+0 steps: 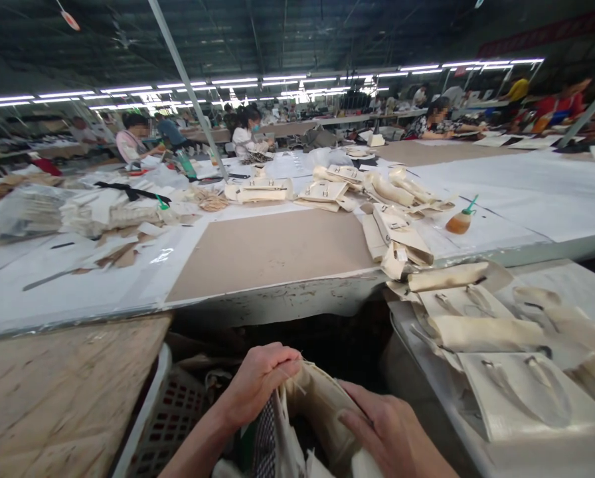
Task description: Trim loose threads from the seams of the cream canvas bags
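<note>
A cream bag piece point(322, 405), curved and open toward me, is held low in front of my body. My left hand point(265, 378) is closed over its upper left edge, where a loose thread sticks up. On the right side my right hand point(382, 425) grips the edge, thumb inside and fingers outside. The lower part of the piece runs out of view. Close to my left forearm stands a white plastic basket point(170, 411), with fabric partly visible in it.
Cream bags with handles point(521, 385) lie on a side table at right. More cream pieces point(387, 232) and an amber glue bottle point(459, 222) are on the worktable point(143, 285). A wooden board point(68, 385) is at left. Several people work farther back.
</note>
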A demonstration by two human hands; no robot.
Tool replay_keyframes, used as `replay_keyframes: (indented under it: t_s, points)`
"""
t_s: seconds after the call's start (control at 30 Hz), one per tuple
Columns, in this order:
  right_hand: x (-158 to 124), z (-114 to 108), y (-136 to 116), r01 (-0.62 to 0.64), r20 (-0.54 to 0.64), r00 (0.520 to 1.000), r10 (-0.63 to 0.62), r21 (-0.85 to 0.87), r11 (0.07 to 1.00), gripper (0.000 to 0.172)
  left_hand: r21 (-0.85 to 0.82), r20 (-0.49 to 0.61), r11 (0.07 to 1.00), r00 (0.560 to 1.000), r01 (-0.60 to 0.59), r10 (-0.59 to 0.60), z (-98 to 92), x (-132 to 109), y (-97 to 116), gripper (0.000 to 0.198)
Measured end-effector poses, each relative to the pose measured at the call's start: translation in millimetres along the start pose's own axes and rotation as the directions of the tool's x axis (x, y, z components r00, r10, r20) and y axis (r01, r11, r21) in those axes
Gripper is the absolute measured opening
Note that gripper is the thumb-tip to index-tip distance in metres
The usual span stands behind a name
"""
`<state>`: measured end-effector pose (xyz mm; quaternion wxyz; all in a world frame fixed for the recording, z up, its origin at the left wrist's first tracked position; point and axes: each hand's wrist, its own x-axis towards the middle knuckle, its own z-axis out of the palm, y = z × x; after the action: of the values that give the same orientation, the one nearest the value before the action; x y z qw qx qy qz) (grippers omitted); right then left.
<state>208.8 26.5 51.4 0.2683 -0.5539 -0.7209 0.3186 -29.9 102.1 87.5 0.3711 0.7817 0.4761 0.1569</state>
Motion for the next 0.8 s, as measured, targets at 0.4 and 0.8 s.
replay_keyframes:
  t_s: [0.4,0.8]
  points:
    - [29,19,-17,0.157,-0.144,0.970,-0.198,-0.255,0.954,0.005,0.022,-0.001,0.999,0.999,0.042,-0.042,-1.6,1,13,0.030]
    - [39,13,-17,0.221,-0.167,0.955,-0.244,-0.146,0.964,0.026,0.055,-0.028,0.998,0.999,0.037,-0.035,2.1,0,10,0.030]
